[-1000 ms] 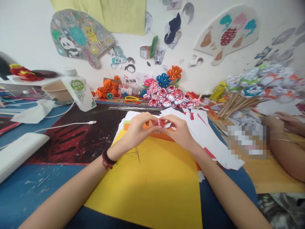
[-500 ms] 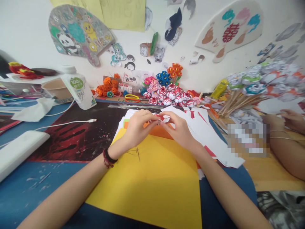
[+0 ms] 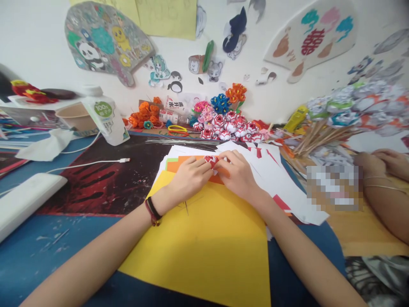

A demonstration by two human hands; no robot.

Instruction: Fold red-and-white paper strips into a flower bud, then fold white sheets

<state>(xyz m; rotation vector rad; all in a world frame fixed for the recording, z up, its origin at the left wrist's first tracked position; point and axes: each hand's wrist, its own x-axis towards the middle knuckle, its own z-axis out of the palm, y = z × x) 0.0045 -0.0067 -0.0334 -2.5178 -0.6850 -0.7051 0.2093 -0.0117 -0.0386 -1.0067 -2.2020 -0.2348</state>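
Observation:
A small red-and-white paper flower (image 3: pixel 211 160) is between my two hands, above an orange sheet (image 3: pixel 182 161). My left hand (image 3: pixel 192 177) has its fingers curled around the flower's left side, back of the hand upward. From the right, my right hand (image 3: pixel 237 172) pinches the flower's edge with thumb and fingers. Below both wrists lies a large yellow sheet (image 3: pixel 204 247), with several thin dark wires (image 3: pixel 186 206) on it near my left wrist. The fingertips partly hide the flower.
Finished red-and-white paper flowers (image 3: pixel 230 127) are heaped at the back by yellow-handled scissors (image 3: pixel 177 129). White paper sheets (image 3: pixel 271 183) lie to the right. A white power strip (image 3: pixel 33 202) and a bottle (image 3: pixel 107 119) stand left. Another person's arm (image 3: pixel 385 196) rests at far right.
My left hand has rolled over so its back faces up, and its wrist has shifted right. The flower's red-and-white face now shows more between my fingers.

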